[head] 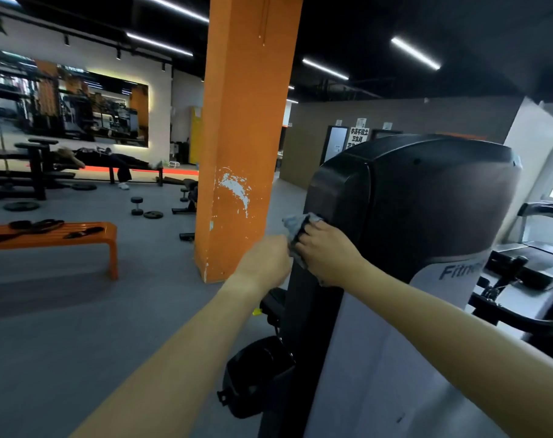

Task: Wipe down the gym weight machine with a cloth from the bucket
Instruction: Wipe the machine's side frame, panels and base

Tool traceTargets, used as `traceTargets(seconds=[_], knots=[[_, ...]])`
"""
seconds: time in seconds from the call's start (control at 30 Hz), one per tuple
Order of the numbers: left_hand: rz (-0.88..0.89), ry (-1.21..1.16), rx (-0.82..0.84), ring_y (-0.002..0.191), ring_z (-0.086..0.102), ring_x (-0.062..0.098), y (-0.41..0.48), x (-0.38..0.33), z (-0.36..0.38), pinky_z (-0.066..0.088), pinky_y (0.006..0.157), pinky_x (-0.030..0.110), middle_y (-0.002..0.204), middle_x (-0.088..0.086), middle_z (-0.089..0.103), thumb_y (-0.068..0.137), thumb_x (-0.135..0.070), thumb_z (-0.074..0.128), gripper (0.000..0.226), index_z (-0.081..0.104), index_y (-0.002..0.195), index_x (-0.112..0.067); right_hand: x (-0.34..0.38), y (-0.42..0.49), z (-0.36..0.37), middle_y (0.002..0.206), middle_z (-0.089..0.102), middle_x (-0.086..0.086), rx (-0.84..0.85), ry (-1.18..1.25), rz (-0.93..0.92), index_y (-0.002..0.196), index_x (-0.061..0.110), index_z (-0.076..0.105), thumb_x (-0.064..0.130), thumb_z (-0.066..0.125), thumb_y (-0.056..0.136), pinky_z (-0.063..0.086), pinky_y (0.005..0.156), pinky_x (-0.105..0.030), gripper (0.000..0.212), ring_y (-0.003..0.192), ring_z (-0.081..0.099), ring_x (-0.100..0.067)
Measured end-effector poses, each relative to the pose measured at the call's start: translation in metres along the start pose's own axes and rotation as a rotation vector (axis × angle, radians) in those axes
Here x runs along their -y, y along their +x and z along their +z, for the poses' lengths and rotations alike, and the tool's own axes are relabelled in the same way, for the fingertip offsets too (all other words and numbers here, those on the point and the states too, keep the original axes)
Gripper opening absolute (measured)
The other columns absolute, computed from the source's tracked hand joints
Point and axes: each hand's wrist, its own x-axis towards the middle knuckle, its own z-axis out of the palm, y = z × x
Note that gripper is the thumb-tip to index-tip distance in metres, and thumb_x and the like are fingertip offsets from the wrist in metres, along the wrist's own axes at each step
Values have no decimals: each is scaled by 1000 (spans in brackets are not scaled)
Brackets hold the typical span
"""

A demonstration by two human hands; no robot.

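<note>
The machine (pixel 420 197) stood at right, black hood over a white panel, just beside an orange pillar (pixel 243 137). An orange bench (pixel 47 238) sat well apart at left. The right hand (pixel 327 251) gripped the cloth (pixel 295 226) against the hood's left edge. The left hand (pixel 265 257), curled, was close beside the cloth; whether it held the cloth could not be determined.

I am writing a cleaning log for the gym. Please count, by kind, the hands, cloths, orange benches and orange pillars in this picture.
hands: 2 (left hand, right hand)
cloth: 1
orange bench: 1
orange pillar: 1
total: 5
</note>
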Motion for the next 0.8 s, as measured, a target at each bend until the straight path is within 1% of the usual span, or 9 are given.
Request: traceTargets(seconds=[0.1, 0.23, 0.3, 0.37, 0.43, 0.5, 0.6, 0.7, 0.8], knots=[[-16, -26, -26, 96, 67, 35, 2, 3, -6, 58, 83, 51, 106, 15, 70, 99, -7, 42, 26, 64, 112, -4, -35, 9, -20, 126, 70, -6, -144, -105, 191, 126, 14, 69, 40, 58, 93, 23, 123, -48, 43, 129, 53, -31], [-14, -5, -37, 92, 67, 36, 3, -1, -5, 58, 82, 52, 103, 16, 70, 95, -3, 44, 25, 65, 111, -4, -33, 21, -25, 144, 60, -14, -177, -60, 392, 138, 7, 62, 26, 40, 100, 17, 126, -50, 48, 147, 40, -35], [-7, 1, -19, 89, 65, 35, 2, 0, -1, 57, 80, 51, 101, 16, 68, 95, 0, 45, 25, 65, 110, -4, -8, 22, -13, 125, 71, -16, -134, -23, 342, 120, 6, 73, 20, 56, 94, 30, 122, -50, 34, 135, 53, -38], [8, 27, 20, 86, 63, 35, -1, 4, 5, 55, 75, 47, 98, 13, 67, 96, 2, 46, 24, 66, 106, -6, 22, 17, -1, 96, 77, -8, -97, 42, 209, 96, 15, 78, 19, 72, 85, 44, 111, -44, 14, 111, 67, -32], [0, 79, 73, 82, 63, 34, -6, 10, 8, 54, 72, 45, 95, 12, 66, 96, 3, 47, 23, 68, 101, -6, 40, 13, 5, 90, 75, 1, -7, 88, 106, 94, 23, 76, 21, 65, 92, 43, 109, -40, 12, 99, 68, -24], [-34, 118, 92, 75, 57, 31, -7, 19, 8, 50, 68, 41, 90, 12, 62, 95, 4, 49, 24, 65, 94, -13, 33, 14, 5, 98, 75, 2, 26, 25, 70, 100, 22, 75, 21, 56, 98, 35, 117, -45, 19, 105, 66, -25], [-97, 104, 41, 66, 51, 25, -4, 26, 5, 45, 61, 37, 80, 9, 59, 97, -3, 52, 22, 57, 81, -16, -7, 12, 2, 93, 75, -4, -269, 54, 141, 92, 14, 74, 14, 56, 94, 27, 123, -52, 19, 109, 65, -31], [-114, 65, -29, 68, 62, 33, 0, 18, 3, 53, 61, 40, 78, 10, 66, 99, -9, 51, 23, 65, 81, -4, -34, -9, 8, 127, 71, -9, -558, 146, 261, 108, 10, 73, 15, 48, 100, 23, 126, -49, 27, 137, 53, -30], [-98, 67, -62, 63, 58, 33, 3, 1, 1, 45, 54, 37, 71, 11, 62, 93, -8, 51, 23, 58, 72, -3, -9, -28, 23, 151, 55, -10, -591, 224, 418, 136, 9, 64, 19, 55, 96, 20, 127, -53, 42, 149, 40, -31]])
